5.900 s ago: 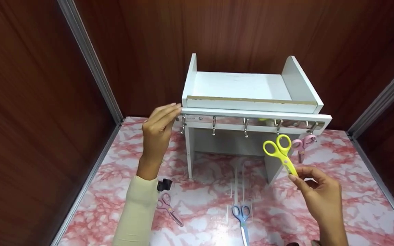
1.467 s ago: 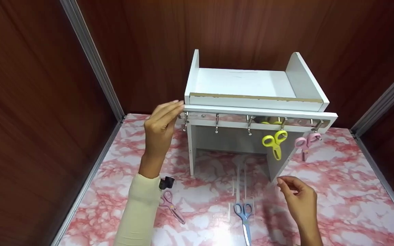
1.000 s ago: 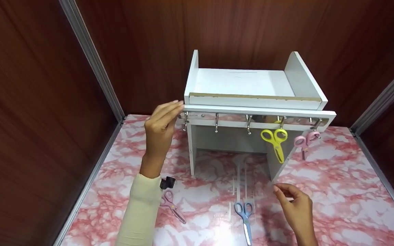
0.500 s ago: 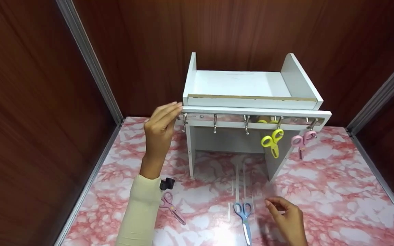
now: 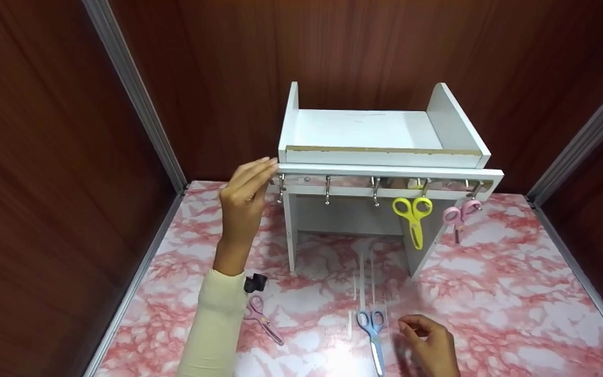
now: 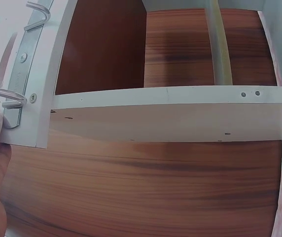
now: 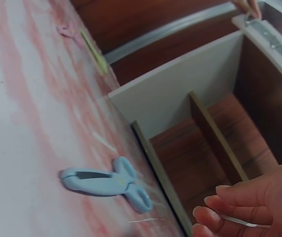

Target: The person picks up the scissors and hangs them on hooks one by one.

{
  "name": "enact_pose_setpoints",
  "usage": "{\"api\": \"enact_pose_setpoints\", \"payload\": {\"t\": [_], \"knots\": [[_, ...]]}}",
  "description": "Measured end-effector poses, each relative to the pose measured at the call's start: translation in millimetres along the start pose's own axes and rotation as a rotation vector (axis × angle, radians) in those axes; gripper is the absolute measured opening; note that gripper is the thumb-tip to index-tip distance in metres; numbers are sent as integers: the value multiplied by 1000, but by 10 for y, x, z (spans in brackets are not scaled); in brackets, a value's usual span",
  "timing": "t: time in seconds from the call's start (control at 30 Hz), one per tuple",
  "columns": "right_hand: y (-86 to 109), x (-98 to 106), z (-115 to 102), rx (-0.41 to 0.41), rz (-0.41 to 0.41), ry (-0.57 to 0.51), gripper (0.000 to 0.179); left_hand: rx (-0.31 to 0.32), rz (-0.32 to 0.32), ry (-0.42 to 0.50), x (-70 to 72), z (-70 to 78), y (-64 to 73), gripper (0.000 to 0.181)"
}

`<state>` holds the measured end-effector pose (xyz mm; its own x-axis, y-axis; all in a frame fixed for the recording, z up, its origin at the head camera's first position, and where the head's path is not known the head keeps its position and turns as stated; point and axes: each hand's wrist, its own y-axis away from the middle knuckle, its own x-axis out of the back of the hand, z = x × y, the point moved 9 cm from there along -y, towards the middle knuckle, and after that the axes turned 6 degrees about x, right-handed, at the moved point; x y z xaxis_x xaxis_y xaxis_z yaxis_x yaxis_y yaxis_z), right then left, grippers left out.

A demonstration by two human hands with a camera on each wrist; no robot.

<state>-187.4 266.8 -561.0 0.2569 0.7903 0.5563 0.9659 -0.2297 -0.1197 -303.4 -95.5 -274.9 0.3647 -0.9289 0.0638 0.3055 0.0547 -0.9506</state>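
My left hand [image 5: 246, 191] pinches the left end of a white hook rail [image 5: 385, 170], thumb in front and fingers behind in the left wrist view. Yellow scissors [image 5: 414, 221] hang by a handle loop from a hook right of the middle. Beside them, pink scissors [image 5: 461, 214] hang on the rightmost hook. My right hand [image 5: 432, 343] is low, above the table, its fingers loosely curled with nothing seen held. Nearest to it lie blue scissors [image 5: 372, 337], also seen in the right wrist view [image 7: 106, 182]. A second pair of pink scissors [image 5: 263, 319] lies beside my left forearm.
Behind the rail stands a white shelf unit [image 5: 369, 128] on the marbled table [image 5: 516, 293]. Several hooks [image 5: 327, 189] on the left of the rail bear nothing. A yellow-green strip [image 7: 94, 52] of unclear kind lies by pink scissors. Wood-look walls [image 5: 375, 42] close the space in.
My right hand has let go of the yellow scissors, which hang on a hook and sway. That hand has moved down and left, towards the blue scissors. The left hand keeps its grip.
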Motion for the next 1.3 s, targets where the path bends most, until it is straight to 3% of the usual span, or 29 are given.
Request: {"api": "enact_pose_setpoints", "payload": {"t": [0.37,0.73,1.03,1.3], "knots": [[76,-165,97,5,-22,35,10,18,10,1,-3,-28,21,19],[142,-303,130,29,-123,211,24,22,14,7,2,-26,26,20],[210,-412,184,-36,-207,229,32,21,8,12,-33,-43,27,20],[236,-475,134,-22,-256,290,38,24,16,5,-2,-34,19,20]]}}
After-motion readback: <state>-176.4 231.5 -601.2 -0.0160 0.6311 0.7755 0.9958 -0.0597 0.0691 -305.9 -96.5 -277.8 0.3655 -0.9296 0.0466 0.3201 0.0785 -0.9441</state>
